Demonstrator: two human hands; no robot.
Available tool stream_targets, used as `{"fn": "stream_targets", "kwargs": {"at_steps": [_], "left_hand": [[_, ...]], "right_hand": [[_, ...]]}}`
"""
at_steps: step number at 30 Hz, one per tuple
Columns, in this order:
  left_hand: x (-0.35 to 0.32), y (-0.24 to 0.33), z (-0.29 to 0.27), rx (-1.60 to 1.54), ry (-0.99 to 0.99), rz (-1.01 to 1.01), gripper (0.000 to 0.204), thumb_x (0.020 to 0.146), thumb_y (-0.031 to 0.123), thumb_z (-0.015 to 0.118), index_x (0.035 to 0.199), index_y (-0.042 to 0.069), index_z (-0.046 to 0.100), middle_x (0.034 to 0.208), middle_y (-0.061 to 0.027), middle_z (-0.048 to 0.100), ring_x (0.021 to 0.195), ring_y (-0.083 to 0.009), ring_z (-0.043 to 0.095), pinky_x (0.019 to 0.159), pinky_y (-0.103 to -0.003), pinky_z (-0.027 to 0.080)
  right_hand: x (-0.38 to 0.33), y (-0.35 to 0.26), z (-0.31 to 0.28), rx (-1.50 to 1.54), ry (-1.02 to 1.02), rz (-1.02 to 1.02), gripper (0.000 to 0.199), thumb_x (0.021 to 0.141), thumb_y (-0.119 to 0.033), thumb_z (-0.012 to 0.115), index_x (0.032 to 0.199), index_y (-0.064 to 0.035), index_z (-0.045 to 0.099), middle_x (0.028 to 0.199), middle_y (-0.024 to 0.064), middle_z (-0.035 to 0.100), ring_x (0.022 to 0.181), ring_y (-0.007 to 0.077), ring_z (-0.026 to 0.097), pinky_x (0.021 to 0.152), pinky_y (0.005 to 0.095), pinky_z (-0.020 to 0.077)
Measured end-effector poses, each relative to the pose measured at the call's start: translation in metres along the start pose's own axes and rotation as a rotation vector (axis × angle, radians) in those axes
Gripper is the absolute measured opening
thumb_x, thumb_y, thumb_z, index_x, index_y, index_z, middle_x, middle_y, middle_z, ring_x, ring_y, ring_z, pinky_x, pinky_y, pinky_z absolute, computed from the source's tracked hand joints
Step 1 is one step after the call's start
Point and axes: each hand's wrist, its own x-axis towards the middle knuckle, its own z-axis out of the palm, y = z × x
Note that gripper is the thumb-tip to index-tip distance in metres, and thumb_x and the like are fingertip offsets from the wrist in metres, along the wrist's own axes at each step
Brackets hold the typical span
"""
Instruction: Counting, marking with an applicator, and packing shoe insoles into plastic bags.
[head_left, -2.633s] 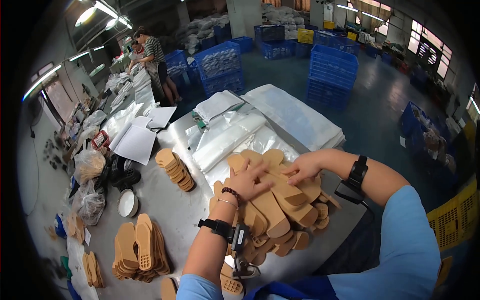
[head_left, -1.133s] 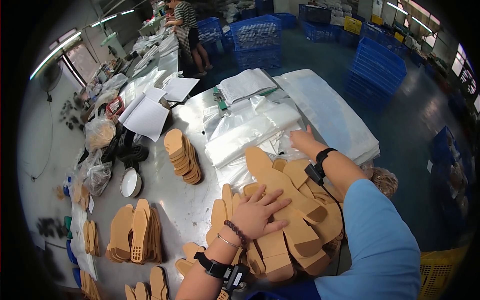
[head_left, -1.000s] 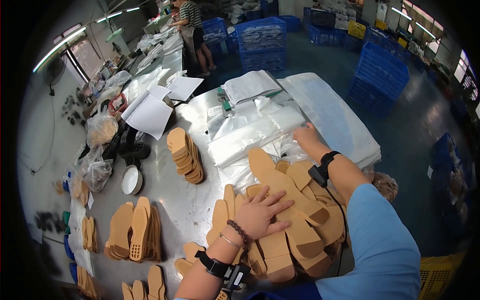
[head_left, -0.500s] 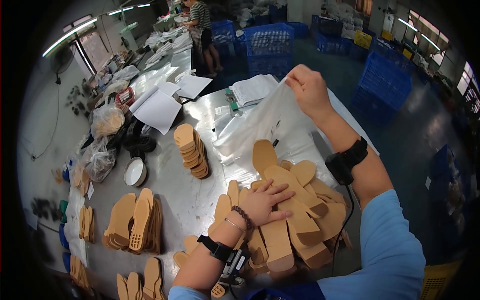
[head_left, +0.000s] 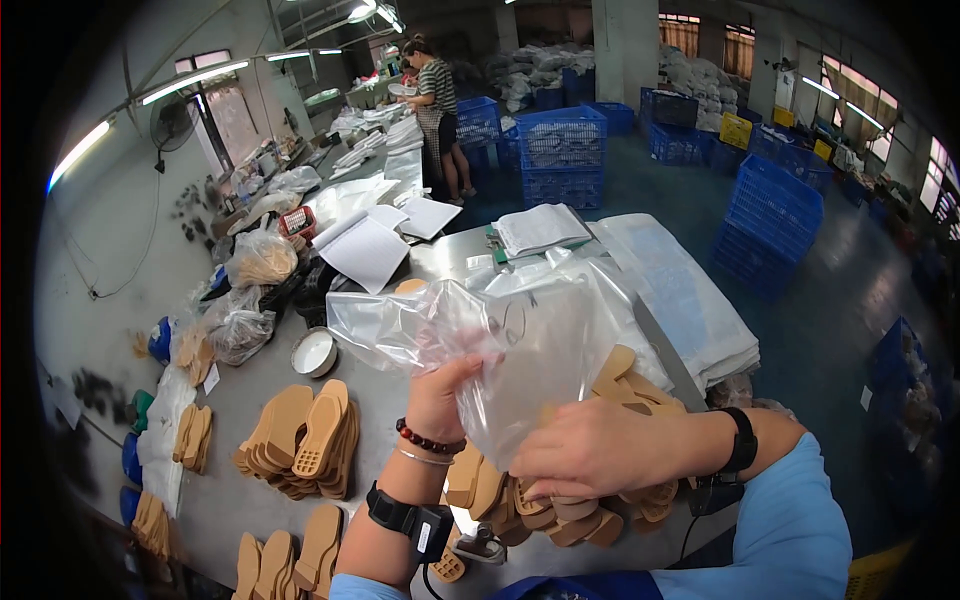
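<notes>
A clear plastic bag [head_left: 545,335] hangs spread above the table, with a dark handwritten mark on it. My left hand [head_left: 445,390] is closed on its left side, thumb outside and the other fingers seen blurrily through the film. At the bag's lower edge my right hand [head_left: 590,448] is closed, its fingers curled against the plastic; the fingertips are partly hidden. Beneath both hands lies a heap of tan shoe soles [head_left: 485,490], partly covered by the bag and my right hand. More soles [head_left: 625,375] show beyond my right wrist.
Stacked soles [head_left: 325,430] stand at left on the metal table [head_left: 390,480], with a white bowl [head_left: 314,352] behind them. Paper sheets [head_left: 365,245] and a clipboard [head_left: 540,230] lie farther back. Flat plastic bags [head_left: 680,290] are piled at right. Blue crates [head_left: 565,150] and another person [head_left: 437,95] are beyond.
My left hand has come up off the soles and now grips the bag. My right hand has dropped from the raised bag edge to its lower end. The view has tilted upward.
</notes>
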Motion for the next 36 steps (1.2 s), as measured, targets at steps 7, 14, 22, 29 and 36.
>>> {"fn": "stream_targets", "kwargs": {"at_steps": [7, 14, 22, 29, 36], "left_hand": [[-0.130, 0.074, -0.052, 0.249, -0.053, 0.226, 0.089, 0.064, -0.002, 0.070, 0.144, 0.004, 0.034, 0.129, -0.0155, 0.056, 0.114, -0.0308, 0.058, 0.095, -0.042, 0.050], [-0.239, 0.124, -0.078, 0.314, -0.176, 0.249, 0.072, 0.066, -0.008, 0.071, 0.133, -0.004, 0.047, 0.124, -0.0198, 0.060, 0.114, -0.0304, 0.059, 0.095, -0.041, 0.050], [-0.360, 0.163, -0.136, 0.534, 0.394, 0.283, 0.049, 0.073, -0.001, 0.074, 0.119, -0.001, 0.056, 0.101, -0.0089, 0.065, 0.089, -0.0180, 0.064, 0.079, -0.031, 0.052], [-0.419, 0.172, -0.182, 0.580, 0.391, 0.295, 0.047, 0.077, -0.001, 0.076, 0.120, 0.000, 0.057, 0.097, -0.0065, 0.066, 0.083, -0.0132, 0.063, 0.073, -0.026, 0.053], [-0.453, 0.210, -0.255, 1.145, 0.176, -0.356, 0.052, 0.087, 0.024, 0.073, 0.125, -0.002, 0.051, 0.113, -0.0132, 0.062, 0.104, -0.0236, 0.060, 0.089, -0.035, 0.048]], "right_hand": [[0.002, 0.045, 0.025, 0.682, 0.386, 0.726, 0.047, 0.099, -0.042, 0.049, 0.115, 0.0009, 0.060, 0.104, 0.0079, 0.065, 0.096, 0.0154, 0.059, 0.090, 0.0290, 0.0470], [0.049, -0.078, 0.152, 1.604, 0.087, 0.784, 0.057, 0.094, -0.052, 0.054, 0.111, 0.0012, 0.065, 0.104, 0.0115, 0.069, 0.106, 0.0240, 0.063, 0.096, 0.0359, 0.0481], [0.118, -0.154, 0.187, 1.701, 0.629, 0.626, 0.036, 0.092, -0.023, 0.066, 0.120, -0.0017, 0.059, 0.110, 0.0116, 0.067, 0.095, 0.0168, 0.066, 0.085, 0.0277, 0.0518], [0.164, -0.196, 0.239, 1.043, 0.577, 0.687, 0.021, 0.096, -0.014, 0.062, 0.108, 0.0022, 0.068, 0.095, 0.0063, 0.070, 0.085, 0.0114, 0.065, 0.076, 0.0259, 0.0532], [0.196, -0.226, 0.219, 1.263, 0.654, 0.587, 0.022, 0.090, -0.022, 0.071, 0.082, -0.0038, 0.063, 0.072, 0.0004, 0.060, 0.061, 0.0079, 0.054, 0.059, 0.0226, 0.0440]]}}
